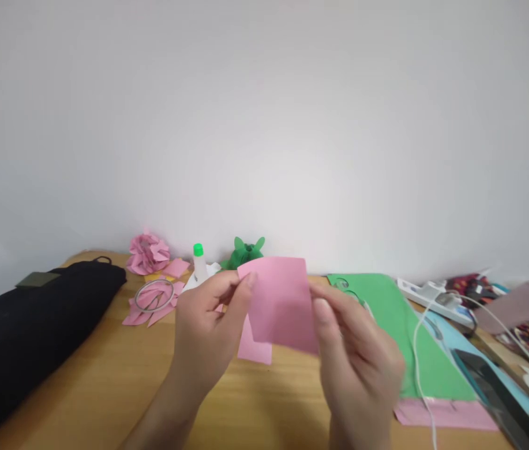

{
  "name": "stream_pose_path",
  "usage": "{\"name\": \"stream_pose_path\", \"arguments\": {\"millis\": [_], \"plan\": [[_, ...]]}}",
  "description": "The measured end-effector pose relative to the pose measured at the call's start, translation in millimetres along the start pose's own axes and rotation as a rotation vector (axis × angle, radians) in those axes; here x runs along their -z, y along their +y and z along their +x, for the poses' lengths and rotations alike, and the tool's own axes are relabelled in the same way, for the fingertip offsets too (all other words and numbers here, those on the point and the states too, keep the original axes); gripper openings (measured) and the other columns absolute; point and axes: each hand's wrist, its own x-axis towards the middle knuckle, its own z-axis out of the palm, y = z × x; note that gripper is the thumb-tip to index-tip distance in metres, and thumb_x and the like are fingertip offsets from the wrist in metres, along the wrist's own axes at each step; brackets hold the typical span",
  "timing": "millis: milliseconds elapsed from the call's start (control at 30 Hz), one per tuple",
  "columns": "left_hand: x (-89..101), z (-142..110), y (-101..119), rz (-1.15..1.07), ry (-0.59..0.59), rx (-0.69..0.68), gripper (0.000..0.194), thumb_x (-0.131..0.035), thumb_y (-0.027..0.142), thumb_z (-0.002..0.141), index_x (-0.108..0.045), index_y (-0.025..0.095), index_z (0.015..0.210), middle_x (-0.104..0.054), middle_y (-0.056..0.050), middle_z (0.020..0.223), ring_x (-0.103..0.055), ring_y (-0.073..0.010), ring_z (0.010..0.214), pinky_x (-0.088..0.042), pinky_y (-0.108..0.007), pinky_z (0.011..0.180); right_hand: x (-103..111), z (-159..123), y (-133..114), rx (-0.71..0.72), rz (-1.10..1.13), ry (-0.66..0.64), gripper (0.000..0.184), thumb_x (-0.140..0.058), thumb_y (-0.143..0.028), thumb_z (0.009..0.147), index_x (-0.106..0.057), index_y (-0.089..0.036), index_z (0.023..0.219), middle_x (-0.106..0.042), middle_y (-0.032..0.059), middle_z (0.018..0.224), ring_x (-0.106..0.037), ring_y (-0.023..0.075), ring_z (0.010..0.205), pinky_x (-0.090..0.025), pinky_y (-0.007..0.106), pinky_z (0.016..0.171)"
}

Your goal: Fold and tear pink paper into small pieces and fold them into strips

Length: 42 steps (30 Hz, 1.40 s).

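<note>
A roughly square piece of pink paper (283,303) is held up above the table between both hands. My left hand (212,319) pinches its left edge between thumb and fingers. At the right edge, my right hand (353,350) grips it the same way, its thumb over the near side. A second pink paper piece (255,350) lies on the table behind and below the held one, partly covered by it. Beyond my left hand stands a glue bottle (199,262) with a green cap. Behind the held paper sits a green paper shape (247,250), partly hidden.
At the back left are a pink paper flower (147,252) and pink scraps with a clear ring (154,295). Black cloth (49,319) covers the left side. Rightward lie green sheets (386,319), a white cable (416,356), a power strip (433,297) and a dark flat device (498,394).
</note>
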Motion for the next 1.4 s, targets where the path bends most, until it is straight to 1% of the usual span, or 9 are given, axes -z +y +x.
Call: {"name": "stream_pose_path", "arguments": {"millis": [133,200,300,567,700,800,1033,1200,1400], "plan": [[7.5,-0.2,0.7,0.017,-0.07,-0.08,0.031,-0.053,0.026,0.086,-0.057,0.018,0.057,-0.046,0.005,0.047,-0.041,-0.0081,0.046,-0.033,-0.02,0.044,4.4,-1.0,7.5,-0.1,0.397,-0.14,0.016,-0.057,-0.024,0.089,-0.07,-0.032,0.094,-0.071,-0.0024,0.082,-0.064,0.0115,0.074,-0.053,0.022,0.066],[10.3,-0.8,2.1,0.003,-0.112,-0.093,0.029,-0.053,0.024,0.086,-0.06,0.018,0.059,-0.05,0.006,0.048,-0.043,-0.0076,0.046,-0.035,-0.019,0.044,3.5,0.4,11.0,-0.152,0.51,-0.193,0.012,-0.063,-0.032,0.084,-0.07,-0.032,0.095,-0.069,-0.0014,0.08,-0.064,0.0138,0.073,-0.054,0.026,0.067],[10.9,-2.3,3.3,-0.02,-0.17,-0.109,0.027,-0.053,0.023,0.086,-0.065,0.019,0.062,-0.057,0.005,0.052,-0.046,-0.0076,0.047,-0.036,-0.02,0.045,0.2,1.9,12.0,-0.258,0.593,-0.255,0.019,-0.061,-0.042,0.084,-0.07,-0.031,0.097,-0.066,-0.0008,0.074,-0.061,0.0143,0.064,-0.053,0.028,0.061],[3.5,-5.8,4.2,-0.161,-0.233,-0.041,0.022,-0.06,0.029,0.087,-0.072,0.024,0.069,-0.063,0.004,0.055,-0.05,-0.0093,0.047,-0.039,-0.022,0.044,-1.1,3.7,6.9,-0.317,0.471,-0.291,0.029,-0.066,-0.047,0.079,-0.067,-0.035,0.105,-0.068,0.0019,0.101,-0.064,0.0194,0.089,-0.054,0.031,0.069],[0.8,-7.2,7.3,-0.307,-0.306,0.003,0.019,-0.057,0.026,0.088,-0.075,0.029,0.087,-0.067,0.004,0.061,-0.054,-0.0096,0.05,-0.039,-0.02,0.043,-3.0,3.5,7.2,-0.31,0.378,-0.283,0.025,-0.069,-0.032,0.079,-0.066,-0.033,0.104,-0.069,0.0018,0.097,-0.065,0.0191,0.083,-0.054,0.033,0.067],[0.7,-7.6,9.0,-0.371,-0.376,0.028,0.025,-0.051,0.022,0.091,-0.073,0.03,0.098,-0.07,0.004,0.07,-0.06,-0.0104,0.062,-0.047,-0.019,0.055,-4.5,4.0,5.5,-0.295,0.337,-0.268,0.022,-0.067,-0.024,0.081,-0.067,-0.035,0.101,-0.07,-0.0012,0.097,-0.065,0.0162,0.082,-0.053,0.029,0.066],[2.0,-9.5,11.8,-0.393,-0.42,0.07,0.033,-0.045,0.03,0.094,-0.068,0.021,0.071,-0.061,0.002,0.061,-0.059,-0.0128,0.063,-0.047,-0.021,0.055,-5.1,3.8,1.4,-0.338,0.37,-0.219,0.016,-0.062,-0.023,0.085,-0.07,-0.034,0.095,-0.07,-0.0039,0.083,-0.065,0.0126,0.071,-0.053,0.025,0.063],[-1.0,-11.0,13.1,-0.327,-0.369,0.059,0.022,-0.053,0.028,0.091,-0.069,0.023,0.076,-0.06,0.003,0.059,-0.058,-0.0107,0.058,-0.045,-0.019,0.05,-6.3,3.5,0.7,-0.34,0.356,-0.226,0.016,-0.061,-0.023,0.086,-0.07,-0.033,0.094,-0.071,-0.0032,0.08,-0.066,0.0139,0.07,-0.054,0.027,0.064],[0.2,-11.8,11.8,-0.269,-0.369,-0.004,0.022,-0.054,0.024,0.09,-0.061,0.021,0.07,-0.056,0.005,0.058,-0.052,-0.0059,0.053,-0.042,-0.015,0.048,-2.2,3.9,1.3,-0.418,0.429,-0.253,0.012,-0.061,-0.026,0.086,-0.069,-0.032,0.093,-0.071,-0.0015,0.082,-0.067,0.0154,0.071,-0.055,0.028,0.062]]}}
